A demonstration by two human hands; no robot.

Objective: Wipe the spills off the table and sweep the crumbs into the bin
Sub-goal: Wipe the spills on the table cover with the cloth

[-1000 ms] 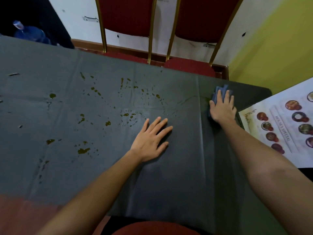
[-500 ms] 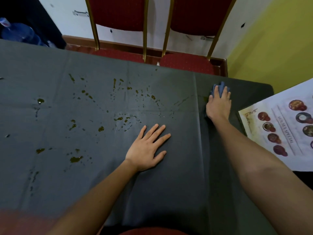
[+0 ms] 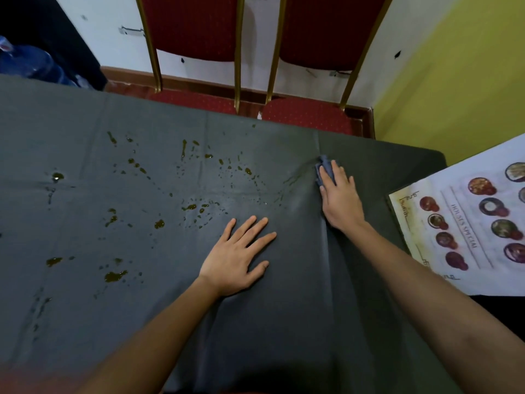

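A dark grey cloth covers the table (image 3: 284,322). Yellow-brown spill drops (image 3: 159,223) are scattered over its left and middle part, with a larger blot (image 3: 115,275) near the left front. My right hand (image 3: 339,199) presses a small blue rag (image 3: 324,169) flat on the cloth at the right edge of the spill area, just right of some thin streaks; only the rag's far end shows past my fingers. My left hand (image 3: 237,258) lies flat with fingers spread on the cloth, right of the drops, holding nothing. No bin or crumbs can be made out.
Two red chairs with gold frames (image 3: 238,52) stand at the table's far edge. A printed menu sheet (image 3: 468,223) lies at the right end. A blue water bottle (image 3: 28,64) sits beyond the far left corner. The cloth is wrinkled by my right wrist.
My right hand has slid the rag to the left and slightly nearer, toward the spill streaks. My left hand has stayed flat in place. The view has tilted a little.
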